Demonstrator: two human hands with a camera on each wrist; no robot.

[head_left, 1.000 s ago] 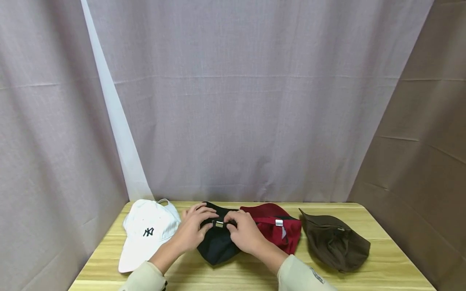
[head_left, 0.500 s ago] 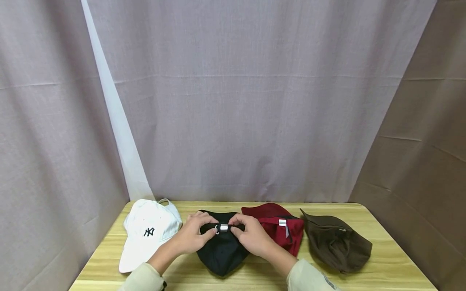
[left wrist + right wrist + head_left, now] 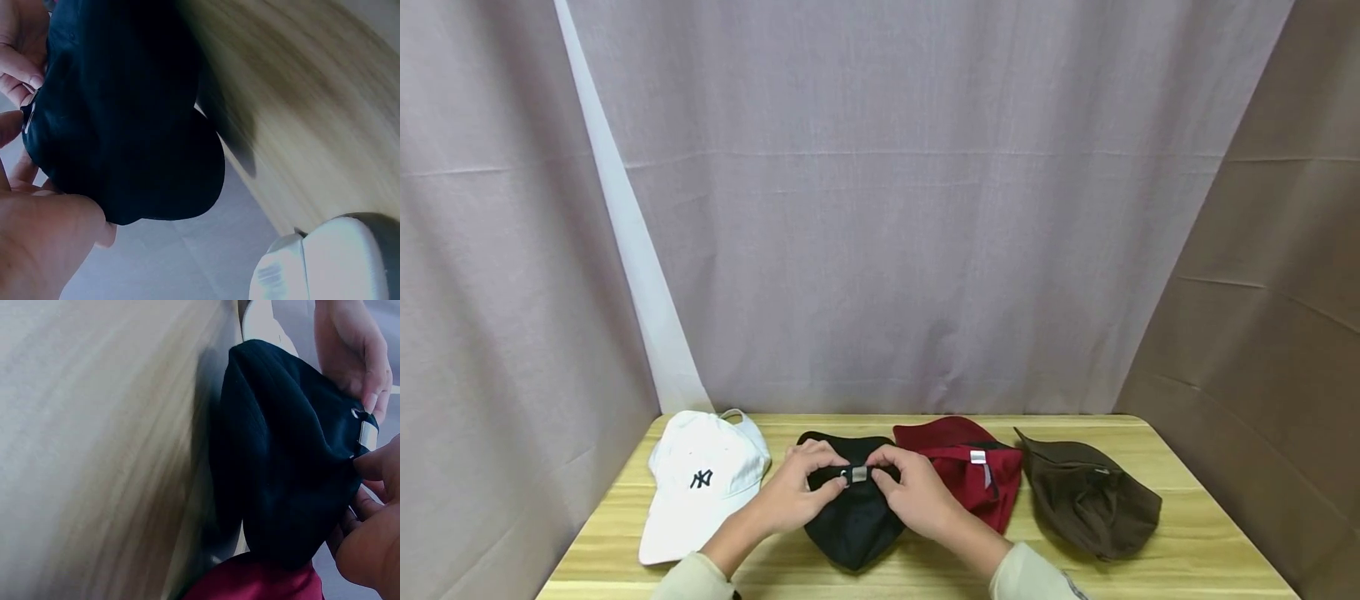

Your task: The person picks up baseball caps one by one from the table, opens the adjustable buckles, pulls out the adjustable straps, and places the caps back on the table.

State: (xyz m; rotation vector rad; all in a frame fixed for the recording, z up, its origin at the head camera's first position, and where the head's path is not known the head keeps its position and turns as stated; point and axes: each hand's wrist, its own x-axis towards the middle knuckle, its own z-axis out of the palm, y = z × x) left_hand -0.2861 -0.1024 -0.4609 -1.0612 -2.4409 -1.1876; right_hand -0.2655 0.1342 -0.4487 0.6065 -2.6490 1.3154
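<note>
Between my two hands is a black baseball cap (image 3: 854, 527), its back strap turned up toward me and its brim toward the curtain. My left hand (image 3: 797, 487) pinches the strap just left of a silver buckle (image 3: 860, 474), beside a small metal eyelet. From the other side my right hand (image 3: 917, 492) pinches the strap close to the buckle, thumb below and fingers above. The left wrist view shows the cap's dark crown (image 3: 125, 112) and rounded brim (image 3: 187, 169) over the table. In the right wrist view, both thumbs are at the strap around the buckle (image 3: 367, 434).
A white cap (image 3: 700, 483) with a dark emblem lies at the left. Just right of the black cap is a dark red cap (image 3: 955, 467) with its own silver buckle. A dark brown cap (image 3: 1090, 500) lies farther right on the wooden table (image 3: 1195, 533). Grey curtains (image 3: 880, 250) hang behind.
The black cap has come slightly nearer to me. My left fingers have closed in on the strap beside the buckle, and both hands now pinch it. The other caps stay in place.
</note>
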